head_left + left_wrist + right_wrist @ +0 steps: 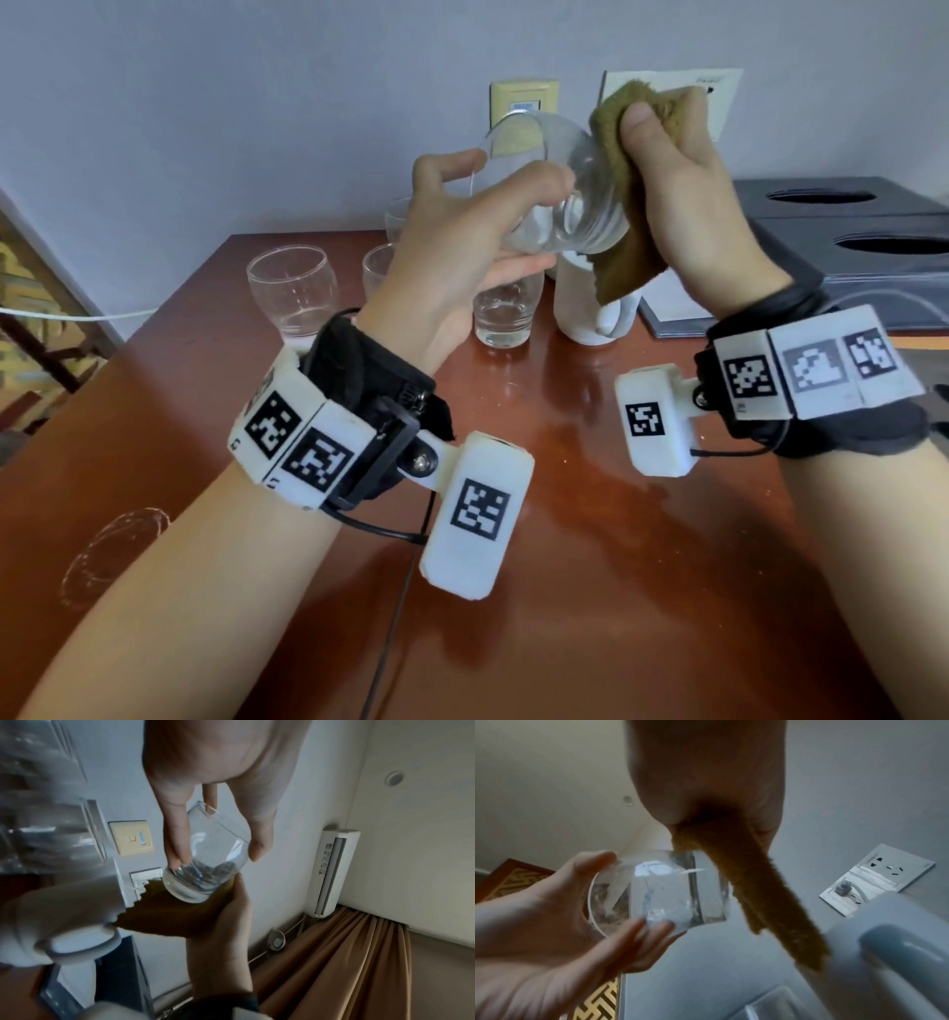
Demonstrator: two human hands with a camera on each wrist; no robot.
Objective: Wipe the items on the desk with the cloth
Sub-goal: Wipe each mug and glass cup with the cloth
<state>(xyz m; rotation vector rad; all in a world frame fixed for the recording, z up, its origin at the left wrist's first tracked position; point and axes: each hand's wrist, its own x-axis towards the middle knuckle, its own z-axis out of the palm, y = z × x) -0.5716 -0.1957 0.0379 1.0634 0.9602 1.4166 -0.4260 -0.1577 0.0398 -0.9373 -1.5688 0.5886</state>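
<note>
Mid-wipe: our left hand grips the glass tilted above the desk; our right hand pinches the cloth against its base. Next, likely rotate glass, wipe sides, set down, take another.

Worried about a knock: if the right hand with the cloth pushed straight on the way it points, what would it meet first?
Probably the wall near the socket plate; the right hand points up and away, though depth is unclear.

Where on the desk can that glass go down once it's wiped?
Bare wood lies at the near desk below both wrists. The far edge is crowded: round glass, tumbler, white mug, paper.
</note>
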